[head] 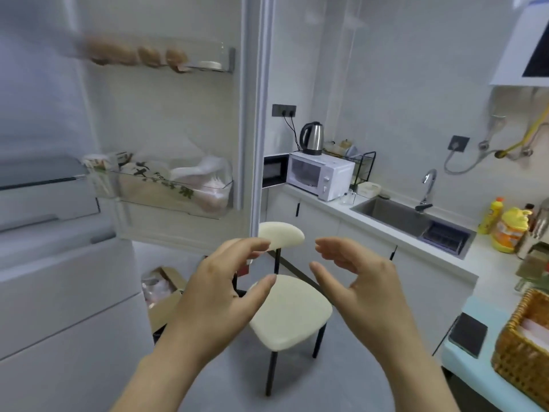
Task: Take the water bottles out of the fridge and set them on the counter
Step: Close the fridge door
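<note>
The white fridge [44, 203] stands at the left with its door [178, 120] swung open. The door's upper shelf holds eggs [139, 56] and its lower shelf holds bags and cartons [166, 182]. I see no water bottle in view. My left hand [219, 289] and my right hand [356, 281] are raised side by side in front of me, fingers loosely curved toward each other, holding nothing. The white counter [392, 230] runs along the right wall.
A cream chair [288, 310] with black legs stands just beyond my hands. On the counter are a microwave [320, 175] with a kettle [312, 138] on top, a sink [410, 218] and yellow detergent bottles [505, 227]. A wicker basket [517, 352] sits at right. A cardboard box [165, 295] lies on the floor.
</note>
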{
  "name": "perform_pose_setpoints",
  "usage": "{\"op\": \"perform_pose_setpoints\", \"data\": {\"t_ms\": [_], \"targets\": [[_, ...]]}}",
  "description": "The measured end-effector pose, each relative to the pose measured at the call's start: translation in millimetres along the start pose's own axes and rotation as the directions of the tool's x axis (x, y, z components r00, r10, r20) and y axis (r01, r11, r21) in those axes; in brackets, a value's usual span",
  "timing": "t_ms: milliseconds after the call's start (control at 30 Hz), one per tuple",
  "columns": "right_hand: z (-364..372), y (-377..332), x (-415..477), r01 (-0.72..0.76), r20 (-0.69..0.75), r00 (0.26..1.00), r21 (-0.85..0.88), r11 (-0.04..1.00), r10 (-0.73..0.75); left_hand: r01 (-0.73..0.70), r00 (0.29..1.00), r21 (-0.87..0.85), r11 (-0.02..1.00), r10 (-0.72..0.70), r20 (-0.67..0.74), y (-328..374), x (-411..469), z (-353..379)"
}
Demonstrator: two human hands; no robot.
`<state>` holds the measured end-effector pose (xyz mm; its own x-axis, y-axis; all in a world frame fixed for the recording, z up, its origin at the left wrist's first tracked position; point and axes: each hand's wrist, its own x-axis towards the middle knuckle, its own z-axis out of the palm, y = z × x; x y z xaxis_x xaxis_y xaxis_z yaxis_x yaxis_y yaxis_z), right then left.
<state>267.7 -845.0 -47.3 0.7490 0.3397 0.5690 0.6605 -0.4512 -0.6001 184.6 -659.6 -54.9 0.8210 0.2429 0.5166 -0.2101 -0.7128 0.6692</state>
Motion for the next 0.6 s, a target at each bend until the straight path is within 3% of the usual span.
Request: {"op": "perform_pose_setpoints", "data": {"t_ms": [300,600], "targets": [[72,-26,43,0.062,0.042,0.997,0.038,0.997,-0.064,0.042,0.997,0.014,0.999,-0.041,-0.065,-57,18,-52],[99,14,95,0.080,0.093,0.992,0.093,0.992,-0.089,0.104,0.990,0.092,0.990,-0.094,-0.110,-90,64,-32]]}}
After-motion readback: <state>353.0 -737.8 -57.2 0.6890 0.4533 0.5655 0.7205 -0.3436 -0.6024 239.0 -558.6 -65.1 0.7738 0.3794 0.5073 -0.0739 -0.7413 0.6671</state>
